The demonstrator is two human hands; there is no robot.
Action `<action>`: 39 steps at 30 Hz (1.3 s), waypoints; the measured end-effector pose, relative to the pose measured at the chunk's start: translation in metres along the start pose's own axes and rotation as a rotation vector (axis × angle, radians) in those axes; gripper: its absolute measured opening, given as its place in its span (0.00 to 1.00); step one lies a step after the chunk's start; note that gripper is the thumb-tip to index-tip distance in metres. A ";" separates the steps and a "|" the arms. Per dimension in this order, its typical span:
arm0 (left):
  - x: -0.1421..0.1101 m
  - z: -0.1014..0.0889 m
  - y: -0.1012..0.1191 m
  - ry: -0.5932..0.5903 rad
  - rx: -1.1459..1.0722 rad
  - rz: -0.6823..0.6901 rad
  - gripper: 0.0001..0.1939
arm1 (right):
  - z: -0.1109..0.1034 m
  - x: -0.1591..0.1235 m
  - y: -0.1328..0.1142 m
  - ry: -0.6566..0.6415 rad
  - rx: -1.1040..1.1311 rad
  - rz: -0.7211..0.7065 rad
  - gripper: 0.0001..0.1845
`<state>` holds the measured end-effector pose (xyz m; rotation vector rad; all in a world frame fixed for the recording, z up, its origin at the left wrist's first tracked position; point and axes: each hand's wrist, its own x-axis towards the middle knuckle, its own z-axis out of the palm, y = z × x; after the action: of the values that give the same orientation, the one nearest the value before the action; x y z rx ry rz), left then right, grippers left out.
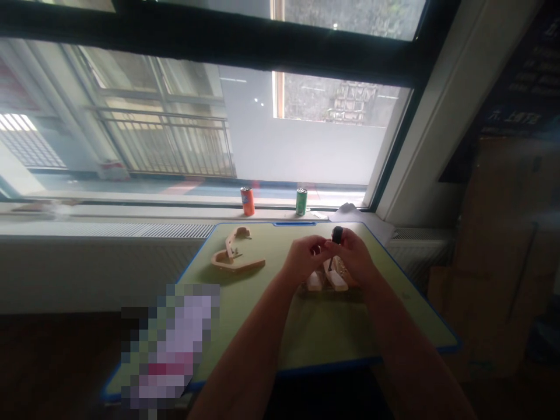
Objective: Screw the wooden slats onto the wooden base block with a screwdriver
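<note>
Tabletop (245, 315) of green with a blue edge stands under a wide window and carries all the work. At its near left lies a blurred patch that cannot be read. Farther along, on the far left of the mat, a curved wooden frame (234, 256) rests flat, well apart from both hands. On the sill beyond it stand an orange can (247, 200) and, to its right, a green can (301, 202), neither within reach of the work.

The left hand (301, 259) comes in next, its grip narrow, fingertips pinched at the point where the two hands meet; what it pinches is too small to tell. Below and between the hands, pale wooden pieces (329, 280) sit on the tabletop, right of centre. The right hand (356, 256) closes its grip around a small dark-handled tool (336, 235), held nearly upright with its tip pointing down toward the wood; whether the tip touches the wood cannot be told.

Doing this step well seems to call for a steady left pinch, with the wood kept flat on the tabletop so it cannot rock. The tool likely works best held square over its spot and pressed lightly, since a tilted tip could slip off and mark the soft wood. Resting the forearms near the tabletop's edge would probably steady both hands.
</note>
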<state>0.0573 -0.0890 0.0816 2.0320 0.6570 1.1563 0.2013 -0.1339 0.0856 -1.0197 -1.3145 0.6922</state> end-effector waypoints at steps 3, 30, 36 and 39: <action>0.000 0.000 0.001 -0.035 0.097 0.073 0.13 | 0.004 0.001 0.007 -0.016 0.055 0.050 0.11; 0.003 0.001 -0.001 -0.174 0.138 0.082 0.16 | 0.003 -0.004 -0.002 0.038 -0.074 -0.088 0.22; -0.001 0.003 0.000 -0.017 0.063 0.015 0.17 | 0.003 -0.006 -0.007 0.076 -0.278 -0.208 0.14; -0.001 0.002 -0.001 -0.022 0.016 -0.017 0.18 | 0.006 -0.006 -0.007 0.099 -0.292 -0.182 0.13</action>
<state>0.0587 -0.0896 0.0795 2.0457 0.6732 1.1209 0.1940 -0.1407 0.0888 -1.1350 -1.4269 0.3129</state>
